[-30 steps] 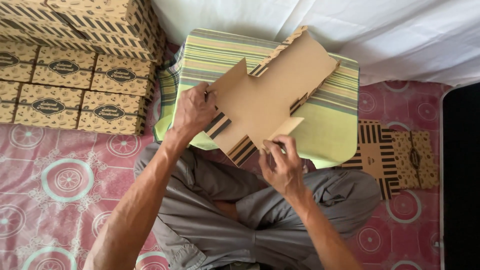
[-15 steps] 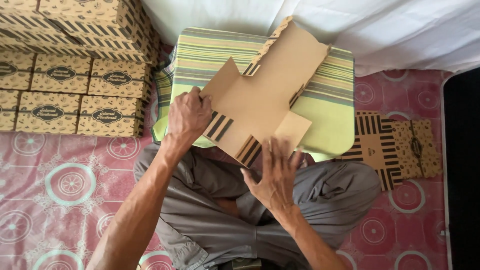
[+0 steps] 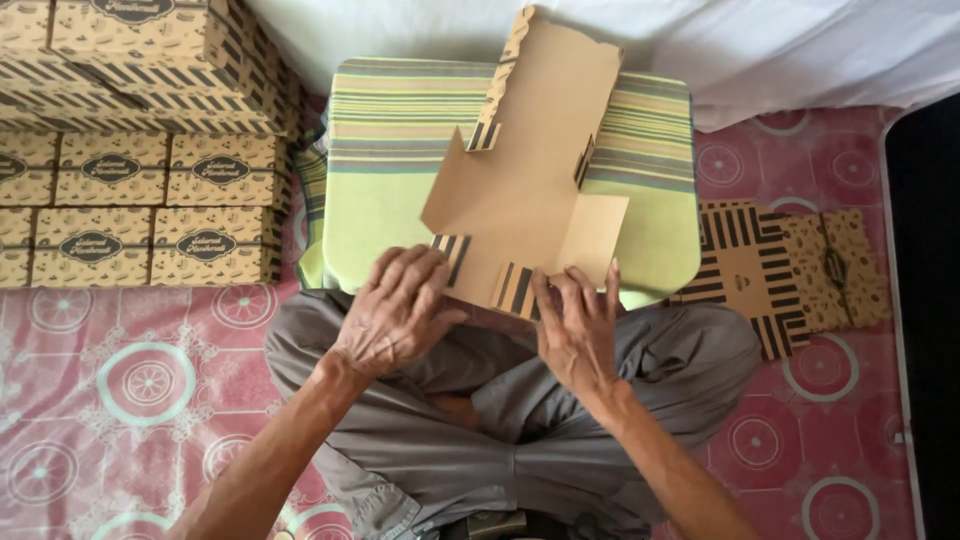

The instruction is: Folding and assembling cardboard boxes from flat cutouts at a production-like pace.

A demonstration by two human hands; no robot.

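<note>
1. My left hand [image 3: 395, 310] and right hand [image 3: 578, 325] lie flat and open, pressing the near edge of the flat cardboard box [image 3: 535, 180].
2. The box lies on the striped cushion [image 3: 390, 150] by my knees.
3. I think it is light, stiff and bendy at the folds.
4. The edges look best to grab.

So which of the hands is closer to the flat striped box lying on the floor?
Right. The right hand presses the near edge of the cardboard cutout, on the side where the flat striped box lies. The left hand is farther away, on the cutout's other side.
</note>
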